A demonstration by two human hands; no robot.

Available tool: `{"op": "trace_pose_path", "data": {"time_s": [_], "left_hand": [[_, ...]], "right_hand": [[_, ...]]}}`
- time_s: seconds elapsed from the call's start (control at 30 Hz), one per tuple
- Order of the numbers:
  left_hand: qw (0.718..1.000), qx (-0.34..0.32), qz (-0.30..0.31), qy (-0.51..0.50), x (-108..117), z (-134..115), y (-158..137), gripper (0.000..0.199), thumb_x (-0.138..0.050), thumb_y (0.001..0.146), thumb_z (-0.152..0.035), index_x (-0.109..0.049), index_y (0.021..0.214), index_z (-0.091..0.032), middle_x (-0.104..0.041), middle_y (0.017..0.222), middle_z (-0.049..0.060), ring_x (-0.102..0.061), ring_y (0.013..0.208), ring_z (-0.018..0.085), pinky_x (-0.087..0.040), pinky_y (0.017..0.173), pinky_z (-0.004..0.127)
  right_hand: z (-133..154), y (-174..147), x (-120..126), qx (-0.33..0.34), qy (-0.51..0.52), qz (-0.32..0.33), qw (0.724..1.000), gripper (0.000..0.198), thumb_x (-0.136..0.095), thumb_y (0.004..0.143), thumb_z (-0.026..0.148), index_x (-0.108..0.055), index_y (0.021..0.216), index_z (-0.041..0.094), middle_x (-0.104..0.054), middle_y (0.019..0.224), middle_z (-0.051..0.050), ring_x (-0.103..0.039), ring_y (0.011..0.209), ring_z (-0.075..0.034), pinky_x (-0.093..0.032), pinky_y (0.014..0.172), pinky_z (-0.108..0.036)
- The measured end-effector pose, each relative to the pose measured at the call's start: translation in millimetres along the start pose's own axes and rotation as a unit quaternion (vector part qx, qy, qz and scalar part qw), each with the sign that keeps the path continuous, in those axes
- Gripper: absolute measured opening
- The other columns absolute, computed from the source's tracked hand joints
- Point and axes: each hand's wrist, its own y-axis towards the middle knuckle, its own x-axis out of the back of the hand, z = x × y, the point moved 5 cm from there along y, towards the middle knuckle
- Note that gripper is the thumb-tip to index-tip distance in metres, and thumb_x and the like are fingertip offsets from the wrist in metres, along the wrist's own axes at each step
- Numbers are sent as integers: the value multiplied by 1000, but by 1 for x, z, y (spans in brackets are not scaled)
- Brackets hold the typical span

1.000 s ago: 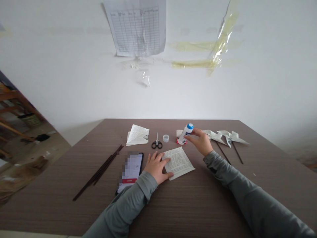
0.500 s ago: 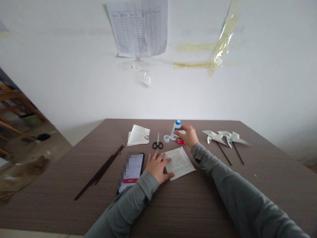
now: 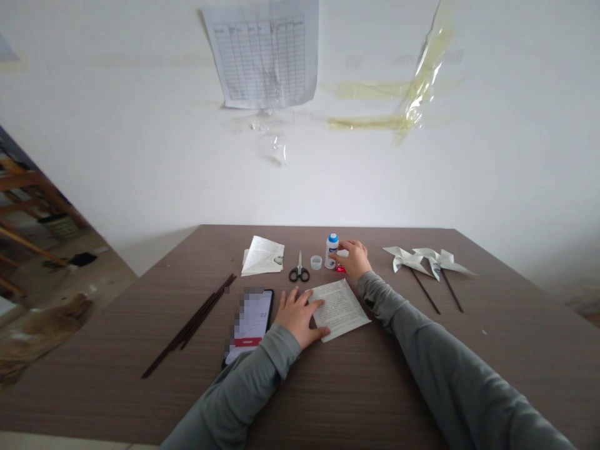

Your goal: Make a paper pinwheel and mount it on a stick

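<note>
My left hand (image 3: 300, 317) lies with fingers spread across the left part of a square sheet of printed paper (image 3: 340, 309), pressing it on the table. At the far side of the sheet, my right hand (image 3: 357, 259) has its thumb and fingers around the lower right side of a white glue bottle (image 3: 331, 251) with a blue top. The bottle stands upright on the table. Behind the right fingers a small red box (image 3: 340, 269) is partly hidden. Beside the bottle sit a clear round cap (image 3: 315, 262) and black-handled scissors (image 3: 299, 270).
Two paper pinwheels (image 3: 440, 261) on dark sticks lie to the right. Folded paper pieces (image 3: 263, 256) are at the back left. Several dark sticks (image 3: 192, 322) and a phone (image 3: 250, 322) lie left of my left hand. A wall (image 3: 300, 194) rises behind the table.
The glue bottle has gone from tilted to upright and is slightly lower, my right hand shifting a little left with it. My left hand and the paper have stayed in place.
</note>
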Motion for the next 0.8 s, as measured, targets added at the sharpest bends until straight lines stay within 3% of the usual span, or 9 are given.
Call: {"op": "trace_pose_path", "data": {"time_s": [0.33, 0.6, 0.8], "left_hand": [[1000, -4, -9, -1, -1, 1, 0, 85, -106, 103, -53, -81, 183, -38, -64, 203, 14, -43, 196, 58, -26, 160, 92], [1000, -7, -26, -9, 1, -2, 0, 81, -107, 101, -49, -85, 177, -37, -67, 200, 15, -47, 193, 61, -27, 158, 94], [1000, 6, -4, -9, 16, -18, -11, 78, -100, 109, -49, -82, 183, -32, -63, 203, 17, -43, 196, 59, -25, 161, 90]], "right_hand": [[-9, -2, -2, 6, -8, 2, 1000, 22, -101, 96, 35, -99, 118, 35, -92, 130, -11, -75, 149, -45, -51, 140, -70], [-23, -20, 18, 44, -8, -9, 999, 29, -96, 102, 41, -98, 129, 32, -96, 137, -15, -75, 148, -47, -56, 132, -72], [-34, -60, 35, 166, -29, -14, 986, 21, -85, 113, 35, -100, 129, 33, -97, 139, -15, -82, 141, -45, -65, 124, -68]]}}
